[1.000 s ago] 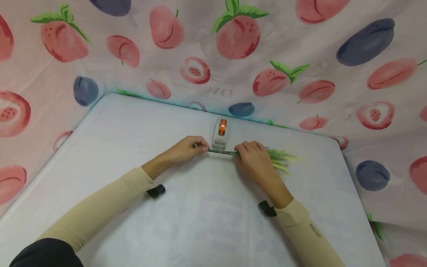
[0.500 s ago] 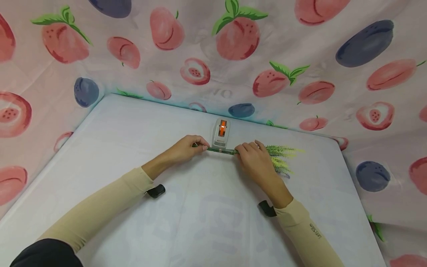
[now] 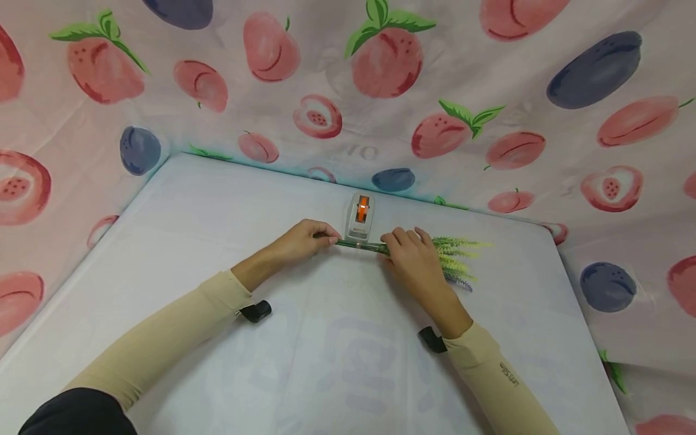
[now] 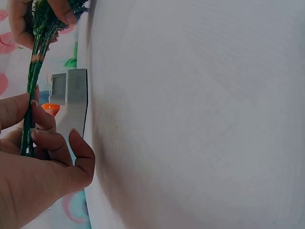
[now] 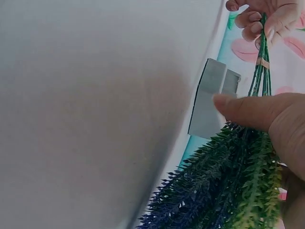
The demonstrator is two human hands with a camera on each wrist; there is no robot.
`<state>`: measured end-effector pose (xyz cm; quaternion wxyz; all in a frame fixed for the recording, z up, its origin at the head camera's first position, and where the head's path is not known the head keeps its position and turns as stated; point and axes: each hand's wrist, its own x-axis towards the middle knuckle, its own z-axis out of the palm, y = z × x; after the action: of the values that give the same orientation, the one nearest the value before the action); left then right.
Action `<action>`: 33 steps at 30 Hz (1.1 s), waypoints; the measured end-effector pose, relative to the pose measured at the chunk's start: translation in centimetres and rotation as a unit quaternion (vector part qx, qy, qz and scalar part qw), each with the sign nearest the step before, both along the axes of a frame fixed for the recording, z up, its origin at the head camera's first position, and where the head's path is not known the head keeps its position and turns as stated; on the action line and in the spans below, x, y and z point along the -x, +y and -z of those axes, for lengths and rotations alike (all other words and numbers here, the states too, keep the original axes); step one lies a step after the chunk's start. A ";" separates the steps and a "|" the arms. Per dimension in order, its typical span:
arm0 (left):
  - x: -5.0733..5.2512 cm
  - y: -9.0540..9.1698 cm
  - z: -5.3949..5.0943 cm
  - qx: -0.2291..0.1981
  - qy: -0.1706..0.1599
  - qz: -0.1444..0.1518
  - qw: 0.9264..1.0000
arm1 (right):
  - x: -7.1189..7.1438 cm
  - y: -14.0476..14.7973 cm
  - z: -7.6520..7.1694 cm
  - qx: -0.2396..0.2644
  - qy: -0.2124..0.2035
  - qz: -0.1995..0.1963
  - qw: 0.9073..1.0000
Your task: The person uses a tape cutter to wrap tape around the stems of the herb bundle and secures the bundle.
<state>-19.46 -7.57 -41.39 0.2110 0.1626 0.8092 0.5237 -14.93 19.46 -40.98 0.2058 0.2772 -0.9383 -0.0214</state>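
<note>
Biggest of all, the cloth (image 3: 326,66) rises behind the table and down both sides, covered in pink fruit, dark blue fruit and green leaves. Below it spreads the white table (image 3: 304,356), faint lettering showing on its top.

In come two beige sleeves (image 3: 163,332), one from each lower corner, the right one marked with small dark print.

And here's the bunch (image 3: 454,257), held sideways between the hands and up off the table: green stems to the left, yellow, green and blue-violet flower heads out to the right.

The right hand (image 3: 415,257) has it gripped just below the heads, thumb laid across. The left hand (image 3: 312,241) is pinching the stem ends, thumb against fingers.

Just beyond the stems sits the grey dispenser (image 3: 357,231), standing on the table near its back edge. A black block (image 3: 255,311) juts out at each cuff. Smaller again, the dispenser's orange wheel (image 3: 362,208). Tiniest, a tan band (image 5: 262,62) around the stems, between the two hands.
</note>
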 end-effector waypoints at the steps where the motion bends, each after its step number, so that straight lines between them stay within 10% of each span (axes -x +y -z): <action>1: 0.0 0.0 0.0 -0.002 -0.003 -0.001 1.000 | 0.0 0.0 0.0 0.001 -0.001 0.002 1.000; 33: 0.1 0.3 0.8 0.001 0.028 -0.028 0.999 | 0.7 0.8 0.2 0.050 -0.092 -0.019 0.994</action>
<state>-19.61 -7.25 -42.23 0.1739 0.1543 0.8197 0.5235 -15.61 20.25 -41.17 0.1325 0.2847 -0.9478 0.0549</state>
